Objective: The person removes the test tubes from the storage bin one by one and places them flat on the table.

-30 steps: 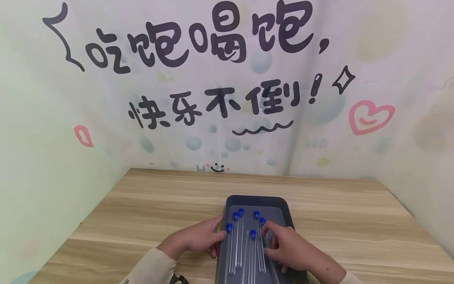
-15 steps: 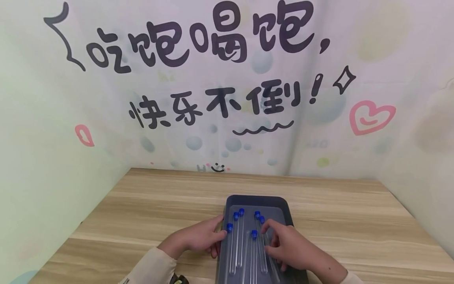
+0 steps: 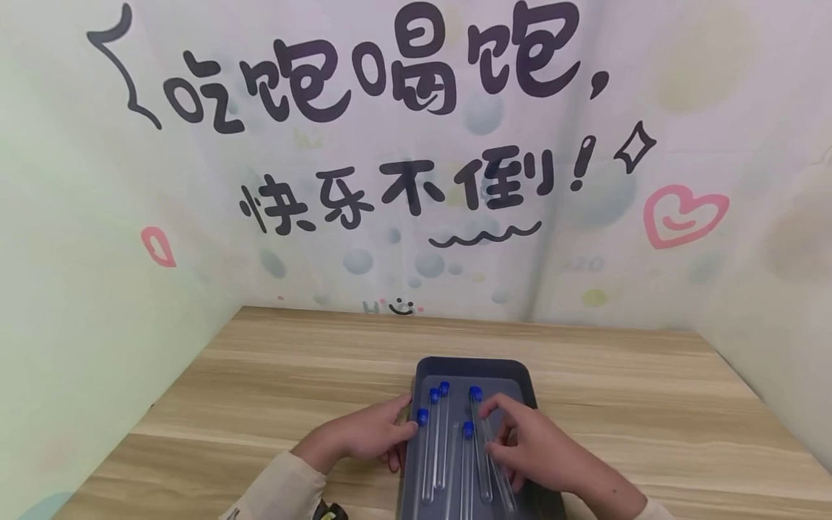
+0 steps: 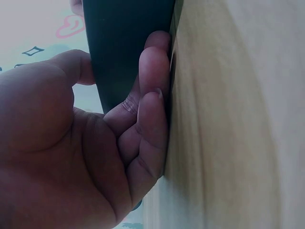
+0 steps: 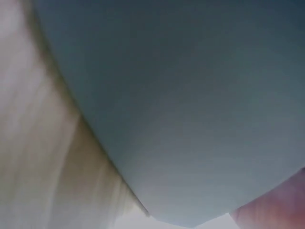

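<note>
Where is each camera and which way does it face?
Head: on the head, facing forward and down at tray, table and printed backdrop; left hand, right hand and sleeves show.
Left wrist: on that wrist, facing the tray's outer side; palm and fingers show.
Right wrist: on that wrist, facing apparently the tray's outside; likely skin in one corner.
Head and left wrist share left hand, tray and pink heart.

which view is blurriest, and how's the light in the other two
Right wrist: blurriest, tray and table both soft; left wrist: dim, left hand darker than the pale backdrop; head: fairly even light, tubes showing thin highlights.
</note>
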Motion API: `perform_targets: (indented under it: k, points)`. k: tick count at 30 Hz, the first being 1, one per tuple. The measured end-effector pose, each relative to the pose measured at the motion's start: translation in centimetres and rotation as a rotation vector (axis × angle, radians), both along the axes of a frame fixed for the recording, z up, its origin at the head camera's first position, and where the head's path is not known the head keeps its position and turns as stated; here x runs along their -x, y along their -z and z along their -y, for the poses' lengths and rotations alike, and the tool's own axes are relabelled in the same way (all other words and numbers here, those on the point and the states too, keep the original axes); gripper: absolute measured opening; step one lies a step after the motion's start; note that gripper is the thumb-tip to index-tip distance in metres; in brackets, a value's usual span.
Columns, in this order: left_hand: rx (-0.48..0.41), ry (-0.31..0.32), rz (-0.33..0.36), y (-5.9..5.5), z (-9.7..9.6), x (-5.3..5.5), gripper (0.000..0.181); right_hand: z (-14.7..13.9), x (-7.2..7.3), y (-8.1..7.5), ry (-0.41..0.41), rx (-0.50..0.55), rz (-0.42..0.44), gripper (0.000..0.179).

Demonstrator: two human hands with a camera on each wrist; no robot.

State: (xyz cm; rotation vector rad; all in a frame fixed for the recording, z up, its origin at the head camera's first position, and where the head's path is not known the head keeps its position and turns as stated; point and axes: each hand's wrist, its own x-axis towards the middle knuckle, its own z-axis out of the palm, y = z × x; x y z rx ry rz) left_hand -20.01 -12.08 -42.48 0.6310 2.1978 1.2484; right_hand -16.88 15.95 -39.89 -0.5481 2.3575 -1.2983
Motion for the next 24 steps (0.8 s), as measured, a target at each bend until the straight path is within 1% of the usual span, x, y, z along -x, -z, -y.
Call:
perform_targets:
  k: [2,5,10,18,24]
  points:
    - [-0.002,-0.002,0.005,0.0,-0.1,0.0,0.058,-0.2,0.0,-0.1,0.006,0.007,-0.02,0.039]
    - [-0.008,0.001,0.01,0.1,-0.3,0.0,0.059,-0.7,-0.1,-0.4,0.018,0.051,-0.012,0.04]
    - [-0.008,0.002,0.019,0.0,-0.5,0.0,0.06,-1.8,-0.4,-0.9,0.041,0.138,0.038,0.045]
    - [0.023,-0.002,0.009,0.0,-0.2,0.2,0.062,-2.1,-0.6,-1.2,0.092,0.265,0.06,0.043]
    - [0.014,-0.004,0.003,0.0,0.0,0.1,0.061,-2.2,-0.4,-1.3,0.107,0.301,0.09,0.043]
